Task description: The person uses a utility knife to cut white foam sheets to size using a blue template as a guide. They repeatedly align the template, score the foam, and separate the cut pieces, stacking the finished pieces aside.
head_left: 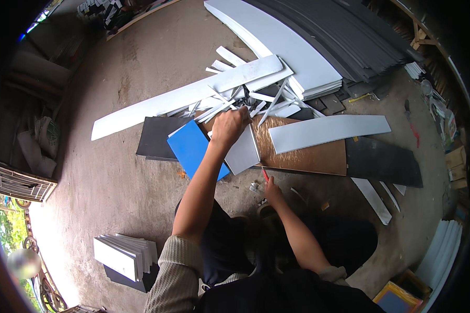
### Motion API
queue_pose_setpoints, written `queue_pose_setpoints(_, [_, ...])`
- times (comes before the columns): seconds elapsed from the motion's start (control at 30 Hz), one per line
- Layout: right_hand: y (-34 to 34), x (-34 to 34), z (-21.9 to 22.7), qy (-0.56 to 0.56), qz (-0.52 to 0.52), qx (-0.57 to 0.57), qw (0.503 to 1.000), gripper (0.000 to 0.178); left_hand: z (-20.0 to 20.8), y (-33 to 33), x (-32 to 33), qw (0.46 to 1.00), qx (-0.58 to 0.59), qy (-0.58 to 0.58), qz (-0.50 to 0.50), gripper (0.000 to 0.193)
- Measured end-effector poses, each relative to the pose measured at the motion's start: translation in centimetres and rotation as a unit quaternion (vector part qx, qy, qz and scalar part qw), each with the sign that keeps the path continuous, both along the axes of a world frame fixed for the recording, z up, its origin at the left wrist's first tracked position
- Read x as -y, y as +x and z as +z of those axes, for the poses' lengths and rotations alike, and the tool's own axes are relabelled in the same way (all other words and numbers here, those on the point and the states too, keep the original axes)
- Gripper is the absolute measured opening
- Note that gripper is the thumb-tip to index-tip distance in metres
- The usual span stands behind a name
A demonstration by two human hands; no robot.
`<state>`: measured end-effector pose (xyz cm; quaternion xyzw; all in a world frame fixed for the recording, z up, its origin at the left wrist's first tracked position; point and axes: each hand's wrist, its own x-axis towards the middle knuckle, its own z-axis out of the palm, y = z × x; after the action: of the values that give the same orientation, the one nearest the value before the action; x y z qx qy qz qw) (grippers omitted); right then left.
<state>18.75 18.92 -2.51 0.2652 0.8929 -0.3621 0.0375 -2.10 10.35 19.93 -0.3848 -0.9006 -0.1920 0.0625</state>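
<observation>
My left hand (231,125) is closed at the far edge of a grey board (243,155), its fingers pressed together; what they pinch is hidden. My right hand (273,191) grips a red-handled knife (266,175), its thin tip at the board's near right corner. Along the board's right side runs a thin white edge. A blue board (196,149) lies at a slant just left of the grey one. Beneath is a scuffed brown board (310,156), with a long white strip (329,133) lying across its right part.
White offcuts (219,107) are heaped beyond my hands, under a long white plank (183,96). Stacked white sheets (292,47) and dark sheets (350,36) stand far right. Cut white pieces (122,255) sit at near left. Another red-handled tool (414,133) lies on the floor at right.
</observation>
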Motion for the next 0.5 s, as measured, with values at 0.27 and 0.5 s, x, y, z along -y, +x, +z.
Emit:
queue_pose_setpoints(0.27, [-1.7, -6.8, 7.6, 0.079, -0.05, -0.188, 0.978, 0.02, 2.2, -2.2, 4.9, 0.969, 0.049, 0.199, 0.136, 0.033])
queue_pose_setpoints(0.5, [-6.3, -10.3, 20.8, 0.29, 0.103, -0.086, 0.948, 0.025, 1.8, -0.7, 4.3, 0.943, -0.005, 0.279, 0.178, 0.032])
